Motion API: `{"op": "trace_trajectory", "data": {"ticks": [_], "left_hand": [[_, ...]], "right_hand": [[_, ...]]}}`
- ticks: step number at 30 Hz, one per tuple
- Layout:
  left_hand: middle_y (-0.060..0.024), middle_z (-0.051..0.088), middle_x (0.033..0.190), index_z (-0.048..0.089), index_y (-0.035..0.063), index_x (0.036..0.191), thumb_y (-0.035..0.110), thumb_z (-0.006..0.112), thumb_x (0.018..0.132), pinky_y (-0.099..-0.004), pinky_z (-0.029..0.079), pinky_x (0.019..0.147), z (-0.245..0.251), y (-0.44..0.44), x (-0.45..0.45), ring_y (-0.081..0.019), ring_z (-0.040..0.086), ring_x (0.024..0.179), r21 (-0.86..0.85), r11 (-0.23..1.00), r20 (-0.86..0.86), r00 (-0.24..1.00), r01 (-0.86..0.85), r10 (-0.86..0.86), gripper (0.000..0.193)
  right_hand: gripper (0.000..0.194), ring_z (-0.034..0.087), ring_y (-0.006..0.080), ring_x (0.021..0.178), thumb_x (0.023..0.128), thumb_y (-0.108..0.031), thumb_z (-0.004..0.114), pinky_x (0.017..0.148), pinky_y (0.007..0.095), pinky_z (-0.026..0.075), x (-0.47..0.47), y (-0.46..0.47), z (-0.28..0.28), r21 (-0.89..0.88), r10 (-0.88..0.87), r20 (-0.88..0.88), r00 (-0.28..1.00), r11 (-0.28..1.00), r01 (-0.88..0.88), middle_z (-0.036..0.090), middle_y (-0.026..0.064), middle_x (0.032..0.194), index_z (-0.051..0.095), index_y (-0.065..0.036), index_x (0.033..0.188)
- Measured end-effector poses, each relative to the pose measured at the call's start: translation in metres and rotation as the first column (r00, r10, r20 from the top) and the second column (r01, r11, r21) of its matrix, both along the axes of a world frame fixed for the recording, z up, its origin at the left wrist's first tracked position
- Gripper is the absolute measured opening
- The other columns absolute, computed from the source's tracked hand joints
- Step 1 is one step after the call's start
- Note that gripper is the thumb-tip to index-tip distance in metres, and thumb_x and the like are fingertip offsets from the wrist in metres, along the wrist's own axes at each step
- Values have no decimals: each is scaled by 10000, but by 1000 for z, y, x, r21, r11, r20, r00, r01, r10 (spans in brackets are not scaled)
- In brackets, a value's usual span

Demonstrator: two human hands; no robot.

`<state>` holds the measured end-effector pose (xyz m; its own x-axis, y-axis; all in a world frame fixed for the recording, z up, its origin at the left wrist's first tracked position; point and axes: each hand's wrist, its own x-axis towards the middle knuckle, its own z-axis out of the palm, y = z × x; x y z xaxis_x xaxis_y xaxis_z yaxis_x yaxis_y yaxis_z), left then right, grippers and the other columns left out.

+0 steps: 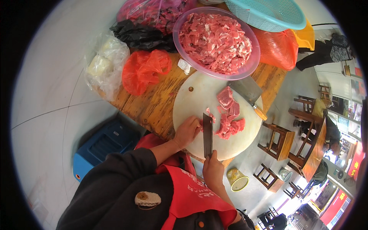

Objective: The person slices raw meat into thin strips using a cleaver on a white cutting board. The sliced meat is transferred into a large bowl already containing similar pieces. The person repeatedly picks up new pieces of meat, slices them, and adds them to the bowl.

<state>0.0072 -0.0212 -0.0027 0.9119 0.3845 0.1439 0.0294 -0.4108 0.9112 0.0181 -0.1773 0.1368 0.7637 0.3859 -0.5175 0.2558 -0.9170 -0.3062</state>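
Note:
My right hand (213, 170) grips the handle of a cleaver (207, 135), its blade upright on a round white cutting board (189, 105). Left of the blade, my left hand (187, 132) presses curled fingers on a small piece of raw meat, mostly hidden by the fingers and blade. Thin meat scraps (210, 115) lie by the blade's far end. To the right are sliced raw meat (227, 126) and a larger chunk of meat (225, 97). A second cleaver (247, 88) with a wooden handle rests flat at the board's far right.
A plastic basin (176, 34) heaped with cut meat overlaps the board's far edge. Around it on the wooden table (155, 97) are a red plastic bag (143, 72), a black bag (141, 36) and a turquoise basket (267, 17). Wooden stools (277, 141) and a person (333, 132) are at right.

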Motion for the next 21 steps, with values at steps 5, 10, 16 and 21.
{"op": "trace_trajectory", "data": {"ticks": [5, 10, 16, 21], "left_hand": [[-122, 563, 975, 555, 44, 961, 105, 698, 846, -425, 516, 776, -1, 0, 1, -342, 593, 929, 52, 999, 1, 1000, 6, -6, 194], [-126, 556, 1008, 568, 47, 985, 96, 683, 850, -425, 520, 769, -3, -2, -3, -339, 601, 938, 85, 996, -58, 998, 5, 0, 184], [-147, 547, 961, 541, 28, 912, 0, 676, 824, -433, 491, 770, 1, -4, -2, -357, 571, 894, 67, 997, -53, 998, -26, 30, 163], [-152, 544, 979, 536, 25, 933, 16, 658, 837, -436, 495, 767, 1, -3, -1, -366, 569, 897, 106, 994, -19, 1000, 12, -10, 156]], "right_hand": [[254, 644, 477, 669, 982, -139, 533, 580, 559, 489, 23, 33, -50, 54, 33, 168, 985, 998, -43, 648, 266, 711, 453, 2, 1178], [237, 641, 476, 649, 973, -131, 555, 560, 555, 480, 52, 43, -56, 190, -10, 141, 990, 982, -17, 633, 276, 690, 492, 12, 1151], [309, 633, 472, 630, 968, -136, 561, 551, 550, 478, 15, -8, -2, 98, 49, 18, 999, 994, -51, 623, 268, 672, 494, 38, 1214], [394, 629, 470, 622, 964, -130, 560, 551, 549, 480, 19, 8, -47, 115, 44, 123, 991, 992, -58, 623, 270, 674, 468, 37, 1309]]}}
